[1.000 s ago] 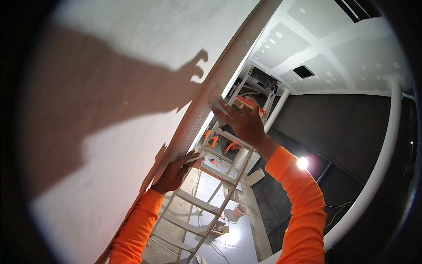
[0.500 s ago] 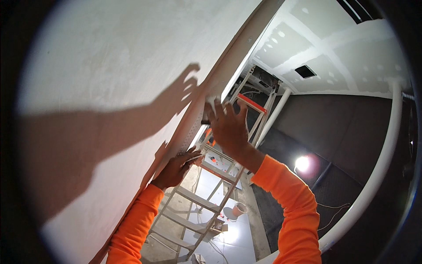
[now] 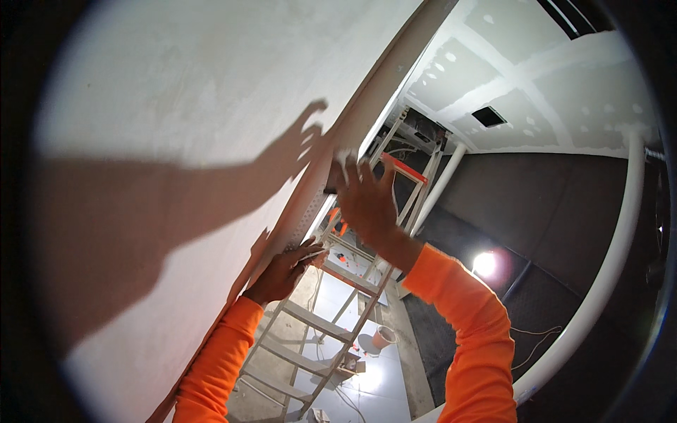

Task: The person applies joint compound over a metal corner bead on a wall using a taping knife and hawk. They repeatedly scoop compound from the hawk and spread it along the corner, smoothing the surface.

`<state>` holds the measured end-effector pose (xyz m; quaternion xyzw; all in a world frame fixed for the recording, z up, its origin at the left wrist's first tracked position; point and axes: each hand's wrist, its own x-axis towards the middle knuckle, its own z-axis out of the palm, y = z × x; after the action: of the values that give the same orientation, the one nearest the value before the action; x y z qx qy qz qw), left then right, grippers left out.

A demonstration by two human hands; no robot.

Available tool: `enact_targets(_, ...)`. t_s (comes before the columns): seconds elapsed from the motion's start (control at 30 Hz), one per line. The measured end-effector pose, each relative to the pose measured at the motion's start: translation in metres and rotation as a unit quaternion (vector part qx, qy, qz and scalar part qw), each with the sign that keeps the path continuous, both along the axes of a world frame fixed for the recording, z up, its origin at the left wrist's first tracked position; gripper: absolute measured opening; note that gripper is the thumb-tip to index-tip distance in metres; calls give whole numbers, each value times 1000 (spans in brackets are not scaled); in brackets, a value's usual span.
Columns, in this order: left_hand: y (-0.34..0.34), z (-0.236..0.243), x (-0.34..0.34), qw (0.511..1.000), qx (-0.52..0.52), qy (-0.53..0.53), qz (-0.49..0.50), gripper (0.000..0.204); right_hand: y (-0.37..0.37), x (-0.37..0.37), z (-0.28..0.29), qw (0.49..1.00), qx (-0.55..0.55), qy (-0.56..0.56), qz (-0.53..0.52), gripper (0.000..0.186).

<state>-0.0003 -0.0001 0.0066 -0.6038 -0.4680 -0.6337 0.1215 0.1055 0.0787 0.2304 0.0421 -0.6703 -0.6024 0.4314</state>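
My left hand (image 3: 282, 271) is closed on a thin, pale flat tool (image 3: 313, 255) with crumbly material at its end, beside a perforated metal corner strip (image 3: 310, 209) along the edge of a plastered wall (image 3: 176, 92). Higher up, my right hand (image 3: 367, 208) reaches to that strip, fingers bent and blurred, with a dark flat object (image 3: 330, 190) partly hidden behind them; I cannot make out what it is. The shadow of my arm falls across the wall.
A metal stepladder (image 3: 328, 324) stands below, another red-topped ladder (image 3: 405, 169) beyond. A person in orange (image 3: 337, 220) is in the background. A bucket (image 3: 383, 337) and box (image 3: 351, 364) sit on the floor. A white pipe (image 3: 610, 268) and bright lamp (image 3: 484, 264) are right.
My right hand and forearm have swung leftward and slightly down along the corner strip, and the shadow has moved with them. My left hand stays in about the same place.
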Motion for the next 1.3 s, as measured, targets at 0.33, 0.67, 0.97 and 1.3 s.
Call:
enact_targets(0.33,5,-3,-4,1000,5,-8,-16,42,-1,-7,73,995,1,88,37,42)
enact_targets(0.67,-1,5,0,999,-24,4,27,38,-5,20,-53,994,-75,-75,10,43)
enact_targets(0.97,1,8,1,1000,2,0,11,42,4,-4,127,984,5,161,75,26)
enact_targets(1.3,-2,10,3,1000,1,-12,-14,39,-7,-21,165,994,17,108,2,21)
